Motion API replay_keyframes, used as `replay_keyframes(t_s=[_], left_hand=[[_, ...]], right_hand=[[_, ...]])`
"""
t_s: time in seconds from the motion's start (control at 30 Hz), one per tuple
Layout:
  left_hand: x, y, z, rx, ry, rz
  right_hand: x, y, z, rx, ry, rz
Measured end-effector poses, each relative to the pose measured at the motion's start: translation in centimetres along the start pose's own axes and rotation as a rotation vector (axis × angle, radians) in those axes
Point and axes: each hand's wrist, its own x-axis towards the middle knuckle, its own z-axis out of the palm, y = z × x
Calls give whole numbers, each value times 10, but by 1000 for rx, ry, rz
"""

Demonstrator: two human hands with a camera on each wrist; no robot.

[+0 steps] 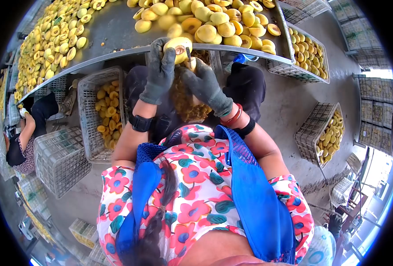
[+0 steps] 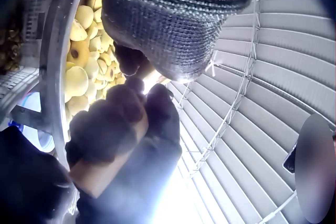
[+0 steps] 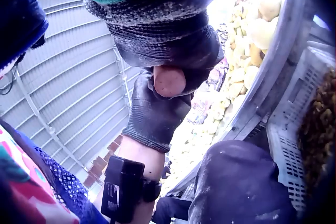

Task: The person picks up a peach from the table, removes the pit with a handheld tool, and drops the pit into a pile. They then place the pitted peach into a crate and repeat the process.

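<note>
In the head view my gloved left hand [image 1: 158,75] holds a yellow peach half [image 1: 178,44] at the metal table's front edge, its reddish hollow facing up. My right hand [image 1: 203,85], also in a dark glove, grips a small tool by its wooden handle [image 2: 107,169]. The tool's dark metal end [image 1: 188,52] is right at the peach's cut side. From the right wrist view, the round butt of the handle [image 3: 169,81] pokes out of the fist; the peach is hidden there.
Heaps of halved peaches [image 1: 214,22] lie on the metal table [image 1: 112,33]. Peach-filled crates stand left [image 1: 83,95] and right [image 1: 313,122]. Between the knees, a crate [image 3: 286,145] holds brownish scraps. Another person [image 1: 26,137] works at far left.
</note>
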Motion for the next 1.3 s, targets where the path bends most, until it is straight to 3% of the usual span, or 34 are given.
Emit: replay_keyframes(t_s=[0.13, 0.27, 0.33, 0.43, 0.53, 0.63, 0.83, 0.93, 1.03, 1.13, 1.23, 1.3], left_hand=[[0, -5, 3, 69, 20, 160], [-7, 7, 5, 112, 12, 209], [-11, 7, 5, 48, 7, 175], [-11, 9, 10, 37, 27, 177], [-11, 20, 11, -84, 15, 96], [-9, 16, 8, 45, 1, 169], [-12, 17, 10, -62, 3, 95], [-11, 14, 10, -65, -6, 78], [-12, 14, 9, -47, -37, 45], [-10, 16, 7, -55, -62, 51], [-6, 12, 2, 12, -127, 127], [-8, 12, 1, -72, -156, 82]], right_hand=[[-1, -3, 1, 70, 11, -4], [-6, -11, 1, 111, -21, -1], [-7, -15, 0, 89, -19, -25], [-7, -16, -1, 233, -62, 94], [-5, -16, -2, 141, -74, 73], [-7, -22, -2, 118, -92, 157], [-7, -27, -9, 278, -214, 318], [-5, -15, -7, 210, -179, 127], [-6, -16, -7, 87, -176, 179], [-6, -24, -14, 127, -304, 363], [-4, -27, -21, 316, -399, 436], [-6, -28, -20, 302, -428, 403]])
